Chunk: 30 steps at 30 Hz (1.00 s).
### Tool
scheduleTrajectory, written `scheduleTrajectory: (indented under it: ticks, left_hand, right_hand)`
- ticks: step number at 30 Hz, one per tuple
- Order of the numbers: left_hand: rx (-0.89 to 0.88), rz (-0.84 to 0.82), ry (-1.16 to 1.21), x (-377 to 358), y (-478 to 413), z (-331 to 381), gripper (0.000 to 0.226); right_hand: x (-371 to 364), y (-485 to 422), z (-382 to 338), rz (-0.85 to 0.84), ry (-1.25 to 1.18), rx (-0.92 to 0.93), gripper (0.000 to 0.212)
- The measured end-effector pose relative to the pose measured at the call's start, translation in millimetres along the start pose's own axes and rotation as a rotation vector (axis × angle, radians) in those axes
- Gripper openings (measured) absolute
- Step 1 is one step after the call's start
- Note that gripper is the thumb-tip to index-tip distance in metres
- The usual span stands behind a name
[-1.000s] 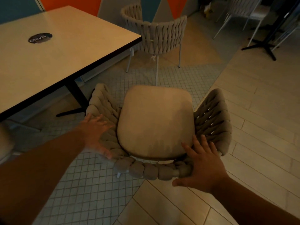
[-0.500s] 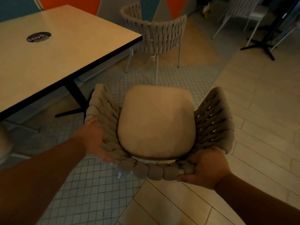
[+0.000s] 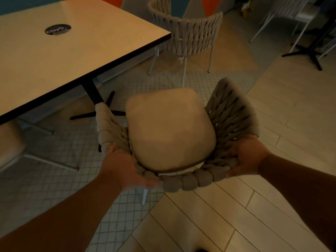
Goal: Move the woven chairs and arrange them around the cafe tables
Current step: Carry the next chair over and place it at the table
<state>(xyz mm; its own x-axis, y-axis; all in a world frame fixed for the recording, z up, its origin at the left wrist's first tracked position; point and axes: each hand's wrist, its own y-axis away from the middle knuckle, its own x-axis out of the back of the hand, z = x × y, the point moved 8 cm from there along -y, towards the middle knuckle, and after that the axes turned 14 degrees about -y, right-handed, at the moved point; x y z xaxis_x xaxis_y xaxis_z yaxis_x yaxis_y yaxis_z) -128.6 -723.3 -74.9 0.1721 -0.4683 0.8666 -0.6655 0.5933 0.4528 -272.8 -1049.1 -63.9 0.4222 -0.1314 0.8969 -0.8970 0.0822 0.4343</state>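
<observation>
A woven chair point(image 3: 231, 113) with a beige seat cushion stands right below me, its curved back toward me. My left hand point(image 3: 121, 168) grips the woven back rim at its left corner. My right hand point(image 3: 247, 155) grips the rim at the right corner. The chair faces away from me, just off the near right corner of a cafe table point(image 3: 76, 46) with a pale top and dark edge. A second woven chair point(image 3: 189, 31) stands beyond, at the table's far right side.
The table's black cross foot point(image 3: 101, 111) lies just left of the held chair. Part of another seat point(image 3: 9, 142) shows at the left edge. More white-legged chairs point(image 3: 291, 13) and a black table base point(image 3: 307, 51) stand at the far right.
Both hands went from hovering over the chair's back rim to closing on it. The chair has turned and shifted to the right, away from the table leg.
</observation>
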Motion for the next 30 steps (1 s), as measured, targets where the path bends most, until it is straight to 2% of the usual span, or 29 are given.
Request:
scheduleTrajectory:
  ticks: [2,4,8,13,15,18,20,22,27,30]
  left_hand:
    - [0.051,0.014,0.016,0,11,13,0.15]
    - [0.096,0.033,0.006,-3,16,26,0.137]
    - [0.175,0.084,0.118,-11,25,49,0.128]
    - [0.213,0.128,0.152,5,44,69,0.104]
    - [0.211,0.1,0.163,5,47,72,0.105]
    - [0.209,0.069,0.172,5,49,77,0.101]
    - [0.199,0.069,0.178,5,50,81,0.099]
    - [0.188,0.053,0.158,5,49,83,0.11]
    - [0.205,-0.011,0.142,6,51,81,0.108]
    - [0.218,-0.039,0.146,3,51,80,0.113]
  right_hand:
    - [5,-1,6,-0.035,0.019,0.02,0.1]
    - [8,-3,14,-0.087,0.025,0.037,0.103]
    - [6,-14,35,-0.168,0.116,0.102,0.102]
    - [1,-18,52,-0.218,0.173,0.115,0.105]
    - [0,-16,52,-0.251,0.162,0.103,0.111]
    - [6,-14,52,-0.252,0.164,0.094,0.109]
    - [6,-14,55,-0.278,0.156,0.079,0.128]
    - [5,-15,57,-0.268,0.165,0.086,0.134]
    - [3,-12,58,-0.261,0.22,0.083,0.109]
    - [5,-7,61,-0.205,0.243,0.05,0.114]
